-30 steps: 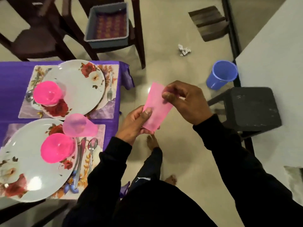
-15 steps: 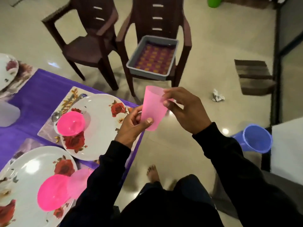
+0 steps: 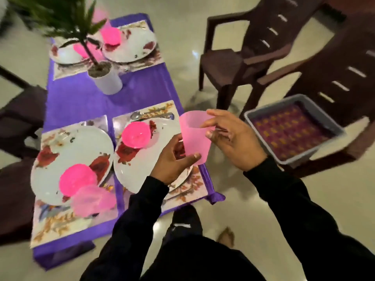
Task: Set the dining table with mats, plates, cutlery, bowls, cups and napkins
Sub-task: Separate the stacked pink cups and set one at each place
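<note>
Step in hand, as judged: cup placement. A translucent pink cup (image 3: 194,136) is held upright, mouth up, in the air just past the table's near right edge, beside the near right setting. It is not yet on the table.

Left hand (image 3: 172,161): palm turned up and inward, fingers curled round the cup's lower wall, thumb lying across the front near the base. This hand appears to carry the weight.

Right hand (image 3: 231,138): comes in from the right at rim level. Thumb and fingertips pinch the cup's rim on its right side; remaining fingers loosely bent. Both forearms, in dark sleeves, reach forward from the body.

Table state: purple cloth (image 3: 85,98); four floral mats, each with a plate. The near right plate (image 3: 160,151) bears a pink bowl (image 3: 135,134) and has cutlery at its far edge, but no cup is visible there. The near left plate (image 3: 71,157) has a bowl, and another cup (image 3: 91,199) lies tilted at its near edge. The far pair is partly hidden behind a potted plant (image 3: 105,78). A grey tray (image 3: 292,128) sits on the chair to the right.

Next move, as judged: carry the cup left over the near right mat and set it on a bare patch, clear of bowl and cutlery, then let go with both hands. No napkins are visible.
</note>
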